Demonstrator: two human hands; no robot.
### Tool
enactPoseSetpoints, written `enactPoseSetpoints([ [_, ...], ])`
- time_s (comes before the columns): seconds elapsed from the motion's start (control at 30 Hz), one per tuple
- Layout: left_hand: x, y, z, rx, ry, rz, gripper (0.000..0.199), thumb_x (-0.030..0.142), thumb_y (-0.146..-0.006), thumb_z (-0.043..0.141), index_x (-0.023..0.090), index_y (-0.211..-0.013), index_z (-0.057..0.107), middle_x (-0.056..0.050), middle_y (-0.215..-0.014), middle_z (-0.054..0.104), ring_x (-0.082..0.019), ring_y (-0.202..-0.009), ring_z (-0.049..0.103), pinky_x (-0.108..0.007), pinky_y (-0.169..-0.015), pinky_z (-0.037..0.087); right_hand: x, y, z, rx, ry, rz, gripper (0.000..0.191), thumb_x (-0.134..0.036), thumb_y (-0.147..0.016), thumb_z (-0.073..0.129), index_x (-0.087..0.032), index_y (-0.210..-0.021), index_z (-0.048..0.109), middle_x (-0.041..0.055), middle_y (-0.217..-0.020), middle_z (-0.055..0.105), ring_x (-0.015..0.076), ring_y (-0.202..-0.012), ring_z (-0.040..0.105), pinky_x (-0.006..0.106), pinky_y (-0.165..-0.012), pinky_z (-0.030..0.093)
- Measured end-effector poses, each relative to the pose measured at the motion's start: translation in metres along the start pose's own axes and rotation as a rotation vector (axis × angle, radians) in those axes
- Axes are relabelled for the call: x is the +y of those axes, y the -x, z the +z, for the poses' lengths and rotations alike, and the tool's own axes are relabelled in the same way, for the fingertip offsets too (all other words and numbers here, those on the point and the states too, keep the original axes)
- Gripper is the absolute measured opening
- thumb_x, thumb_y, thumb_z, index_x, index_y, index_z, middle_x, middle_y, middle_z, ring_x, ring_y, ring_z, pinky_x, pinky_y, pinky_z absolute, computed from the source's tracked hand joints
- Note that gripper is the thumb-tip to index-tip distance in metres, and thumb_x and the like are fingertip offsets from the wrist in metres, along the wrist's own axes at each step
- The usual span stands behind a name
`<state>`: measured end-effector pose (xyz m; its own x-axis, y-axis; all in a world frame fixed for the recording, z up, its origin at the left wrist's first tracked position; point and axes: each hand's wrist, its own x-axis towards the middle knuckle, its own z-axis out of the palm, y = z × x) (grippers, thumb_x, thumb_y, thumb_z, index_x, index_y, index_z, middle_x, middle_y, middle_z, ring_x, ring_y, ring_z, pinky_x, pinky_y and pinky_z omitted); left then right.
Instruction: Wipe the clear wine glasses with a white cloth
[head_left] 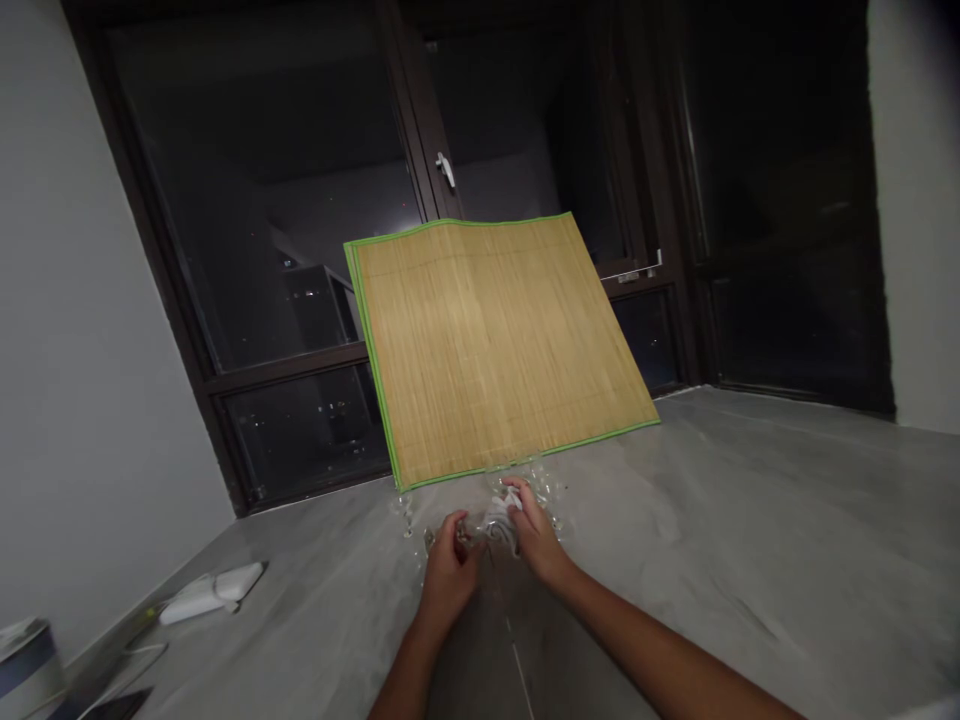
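Observation:
Low in the middle of the head view, both hands are close together just above the grey surface. My right hand (pixel 534 530) is closed on a crumpled white item (pixel 501 522), perhaps cloth or a bundled cord; its kind is unclear. Shiny clear plastic (pixel 551 490) lies around and behind those fingers. Just to the left, my left hand (pixel 450 562) is closed, its thumb and fingers curled round something small and partly see-through that I cannot make out. Right behind the hands, a folded bamboo mat (pixel 499 350) with green edging leans upright against the window.
A grey stone-like ledge (pixel 712 540) spreads beneath the hands. On the left are a white power strip or adapter (pixel 211 592) with a cable and a white-and-blue container (pixel 30 665). Dark-framed windows (pixel 262 200) with a white handle (pixel 446 170) stand at the back.

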<state>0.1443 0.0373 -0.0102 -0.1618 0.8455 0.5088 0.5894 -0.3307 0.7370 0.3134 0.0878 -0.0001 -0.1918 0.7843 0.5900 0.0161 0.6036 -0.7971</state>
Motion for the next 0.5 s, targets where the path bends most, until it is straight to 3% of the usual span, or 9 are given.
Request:
enactPoseSetpoints([
  [0.1, 0.006, 0.002, -0.003, -0.03, 0.074, -0.016, 0.044, 0.036, -0.076, 0.066, 0.019, -0.116, 0.058, 0.0, -0.082, 0.06, -0.015, -0.068, 0.053, -0.026, -0.066, 0.042, 0.0, 0.0, 0.001, 0.053, 0.152, -0.105, 0.051, -0.02, -0.084, 0.039, -0.016, -0.135, 0.035, 0.0119, -0.12, 0.056, 0.022, -0.112, 0.055, 0.037, -0.101, 0.044],
  [0.27, 0.013, 0.005, -0.004, -0.033, 0.138, -0.017, 0.044, 0.038, -0.077, 0.066, 0.019, -0.116, 0.058, 0.0, -0.084, 0.061, -0.016, -0.07, 0.055, -0.027, -0.068, 0.044, -0.003, 0.001, 0.0, 0.165, 0.35, -0.243, 0.065, -0.011, -0.076, 0.047, -0.016, -0.139, 0.035, 0.0139, -0.122, 0.05, 0.025, -0.112, 0.052, 0.042, -0.098, 0.045],
  [0.4, 0.008, 0.004, -0.003, 0.026, 0.067, 0.011, 0.047, 0.039, -0.077, 0.067, 0.018, -0.118, 0.059, -0.004, -0.091, 0.064, -0.018, -0.074, 0.057, -0.03, -0.07, 0.045, -0.003, 0.0, -0.001, 0.111, 0.354, -0.135, 0.057, -0.016, -0.079, 0.051, -0.018, -0.136, 0.041, 0.0066, -0.1, 0.06, 0.0221, -0.09, 0.059, 0.038, -0.085, 0.049],
  [0.5, 0.003, 0.002, -0.002, 0.082, 0.006, 0.026, 0.047, 0.042, -0.078, 0.066, 0.017, -0.118, 0.06, -0.008, -0.1, 0.066, -0.021, -0.082, 0.06, -0.033, -0.075, 0.046, -0.003, 0.001, -0.001, 0.045, 0.255, -0.092, 0.053, -0.021, -0.083, 0.052, -0.019, -0.135, 0.041, 0.0039, -0.095, 0.065, 0.0206, -0.087, 0.063, 0.034, -0.082, 0.048],
])
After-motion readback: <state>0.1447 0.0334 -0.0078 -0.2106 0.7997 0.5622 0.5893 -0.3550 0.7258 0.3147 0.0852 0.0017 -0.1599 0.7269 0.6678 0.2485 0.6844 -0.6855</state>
